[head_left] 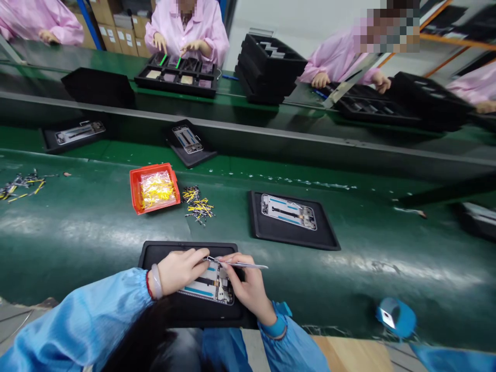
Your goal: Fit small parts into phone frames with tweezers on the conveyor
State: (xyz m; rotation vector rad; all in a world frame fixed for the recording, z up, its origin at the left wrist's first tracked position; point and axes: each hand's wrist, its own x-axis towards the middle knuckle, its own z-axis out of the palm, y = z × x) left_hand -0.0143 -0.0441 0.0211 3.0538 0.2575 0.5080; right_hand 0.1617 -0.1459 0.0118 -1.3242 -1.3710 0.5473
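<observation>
- Head view: the phone frame [204,287] lies in the black tray [158,252] before me
- My right hand [247,285] pinches a slim metal tool [251,266] near the frame's far edge; light pressure suits it
- My left hand [179,270] curls close beside; its grip I cannot tell, but steadiness should help

A green bench [96,227] bears a black tray [155,251] at its near edge; farther from that edge sit a red bin [135,194], a pile of yellow-and-black strips [199,207] just beside it, and a second tray [267,228].
</observation>
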